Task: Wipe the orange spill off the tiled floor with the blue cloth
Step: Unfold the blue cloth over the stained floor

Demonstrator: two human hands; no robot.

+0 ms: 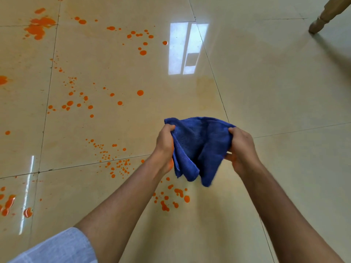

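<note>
A blue cloth (199,147) hangs in the air above the floor, bunched and drooping in folds. My left hand (164,143) grips its left edge and my right hand (242,147) grips its right edge. The orange spill (39,25) is scattered as puddles and many drops over the glossy beige tiled floor (275,92), mostly on the left half. One cluster of drops (171,198) lies just below the cloth, between my forearms. A faint orange smear (207,92) shows on the tile beyond the cloth.
A wooden furniture leg (322,18) stands at the top right corner. A bright window reflection (187,48) glares on the floor ahead. The tiles on the right carry no drops. My light sleeve (57,247) shows at bottom left.
</note>
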